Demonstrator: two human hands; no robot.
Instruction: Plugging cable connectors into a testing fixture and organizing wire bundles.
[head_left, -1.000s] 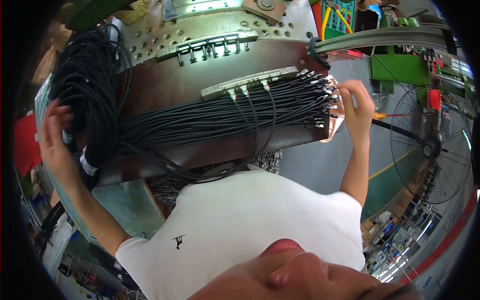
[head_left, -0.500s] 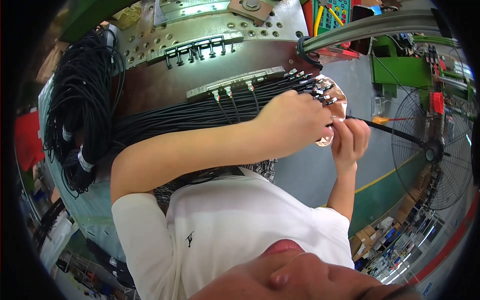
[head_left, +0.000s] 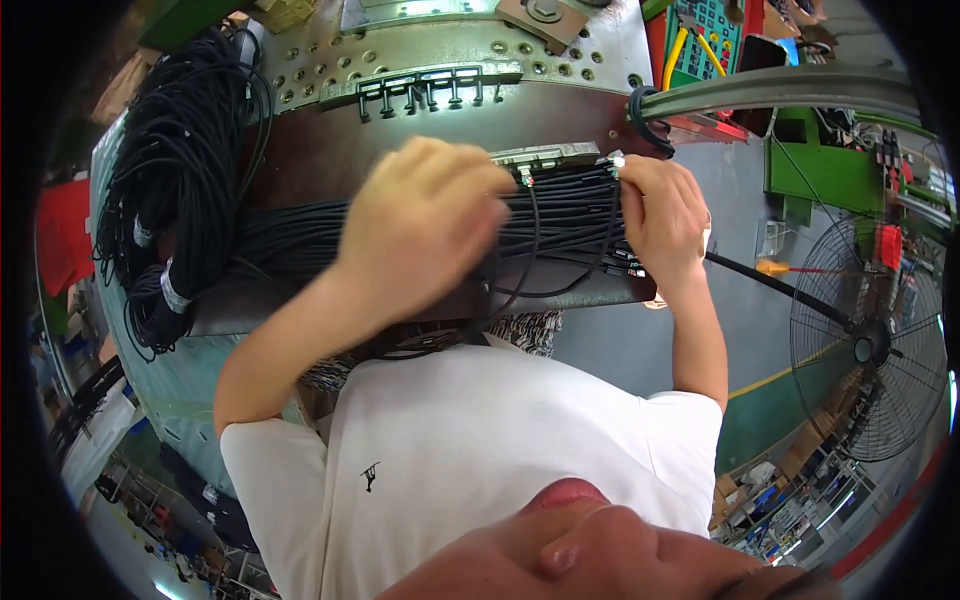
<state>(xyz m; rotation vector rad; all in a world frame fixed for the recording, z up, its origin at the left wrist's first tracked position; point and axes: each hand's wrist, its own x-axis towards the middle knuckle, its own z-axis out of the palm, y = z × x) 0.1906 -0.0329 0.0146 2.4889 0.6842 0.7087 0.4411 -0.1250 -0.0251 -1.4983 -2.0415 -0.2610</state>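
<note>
Thumb and fingers of my right hand (head_left: 668,215) pinch the end of a black cable (head_left: 606,235), close to its small pale connector (head_left: 616,162). That cable hangs in a loop toward my body. My left hand (head_left: 425,220) is raised over the cable bundle (head_left: 300,228), smeared by motion, with its fingers curled; whether it holds anything cannot be made out. Beyond it, partly covered by it, lies a long metal mould bar (head_left: 570,152). One cable connector (head_left: 526,178) sits at the bar's near edge. A sliver of copper-coloured foil (head_left: 655,302) shows below my right hand.
A big coil of black cable (head_left: 180,150) lies at the left. A rack of black moulded pieces (head_left: 430,88) stands behind the bar. Yellow-handled pliers (head_left: 675,55) rest near a green control panel (head_left: 708,45). A curved metal rail and a standing fan (head_left: 870,345) are at the right.
My hands have parted at the foil. The left has swung left over the bar; the right has moved up and left and now grips a cable end. The bar's left-hand connectors are hidden.
</note>
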